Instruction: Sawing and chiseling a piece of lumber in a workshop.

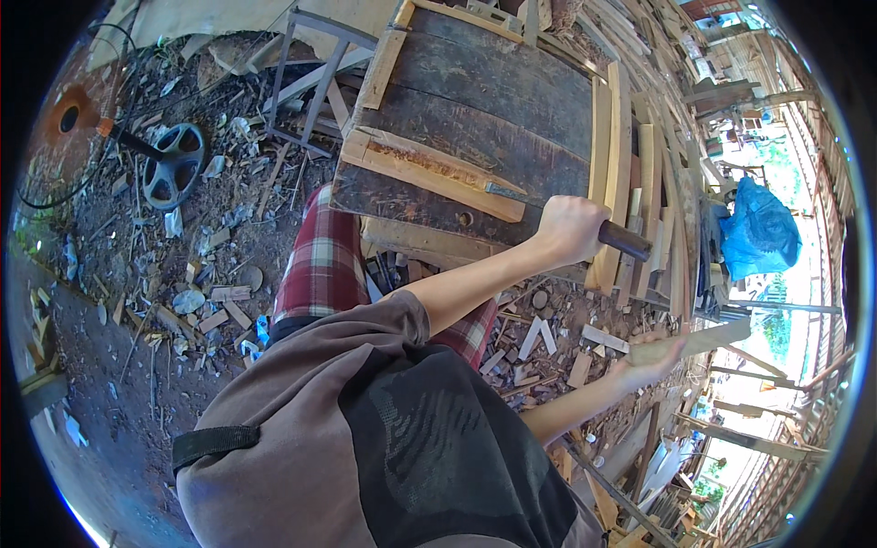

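Observation:
My left hand [571, 228] is closed around a chisel, whose brown handle [627, 241] sticks out to the right of my fist. The chisel's narrow blade [505, 191] points left, its tip at the right end of a rough, darkened recess in a pale wooden piece [438, 177]. That piece lies along the near side of a dark, worn plank worktop [512, 100]. Lower right, apart from the chisel, my right hand [653, 358] grips a flat wooden bat-like piece [717, 340] that extends away to the right.
Wood strips [614, 173] edge the worktop's right side, with stacked lumber beyond. Offcuts and chips [233, 306] litter the ground. A metal frame [315, 87] stands at the worktop's left. A dark spoked wheel [174, 167] is farther left. A blue plastic bag [758, 228] hangs at right.

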### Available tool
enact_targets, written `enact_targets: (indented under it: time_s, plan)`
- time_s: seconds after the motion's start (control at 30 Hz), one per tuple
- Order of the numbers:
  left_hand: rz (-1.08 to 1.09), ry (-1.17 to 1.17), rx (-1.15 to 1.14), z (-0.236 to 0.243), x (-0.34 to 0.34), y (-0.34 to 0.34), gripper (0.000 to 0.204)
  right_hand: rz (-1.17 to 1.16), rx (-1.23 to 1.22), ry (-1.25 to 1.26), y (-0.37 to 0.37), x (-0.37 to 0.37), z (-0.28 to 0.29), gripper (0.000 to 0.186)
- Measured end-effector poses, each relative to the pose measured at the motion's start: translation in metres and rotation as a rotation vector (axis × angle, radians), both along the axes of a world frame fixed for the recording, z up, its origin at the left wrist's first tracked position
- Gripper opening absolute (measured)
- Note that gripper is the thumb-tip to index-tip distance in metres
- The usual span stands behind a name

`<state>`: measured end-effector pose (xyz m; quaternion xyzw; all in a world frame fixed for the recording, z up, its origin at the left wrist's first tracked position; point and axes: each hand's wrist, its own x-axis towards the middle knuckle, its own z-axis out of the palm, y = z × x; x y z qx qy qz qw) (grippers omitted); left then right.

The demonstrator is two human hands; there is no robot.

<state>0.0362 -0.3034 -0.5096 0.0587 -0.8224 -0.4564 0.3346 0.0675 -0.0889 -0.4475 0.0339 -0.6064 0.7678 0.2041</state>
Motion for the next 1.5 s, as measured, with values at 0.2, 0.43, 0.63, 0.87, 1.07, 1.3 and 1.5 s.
enact_targets:
  time_s: [0.2, 0.43, 0.63, 0.87, 1.07, 1.3, 1.5]
  plan:
    - [-0.028, -0.039, -0.011, 0.000, -0.006, 0.005, 0.011, 0.193, 0.467, -0.218, -0.011, 0.015, -0.021, 0.059]
    - [-0.058, -0.079, -0.044, 0.005, 0.001, 0.008, 0.008, 0.135, 0.594, -0.168, 0.027, -0.012, -0.059, 0.058]
    - [-0.032, -0.057, -0.006, 0.001, 0.000, 0.000, 0.007, 0.200, 0.133, -0.105, -0.003, 0.024, 0.000, 0.054]
    - [-0.024, -0.124, -0.067, -0.008, -0.006, 0.006, 0.008, -0.060, 0.712, -0.127, -0.011, 0.025, -0.050, 0.058]
    - [-0.026, -0.089, -0.050, -0.003, -0.001, 0.002, 0.008, 0.001, 0.206, 0.011, 0.000, 0.020, -0.001, 0.058]
    - [-0.039, -0.111, -0.080, -0.011, -0.005, 0.004, 0.007, 0.137, 0.366, -0.276, 0.007, 0.020, -0.039, 0.061]
    - [-0.031, -0.059, -0.021, 0.001, 0.001, 0.003, 0.009, 0.109, 0.119, -0.083, 0.022, 0.011, -0.037, 0.047]
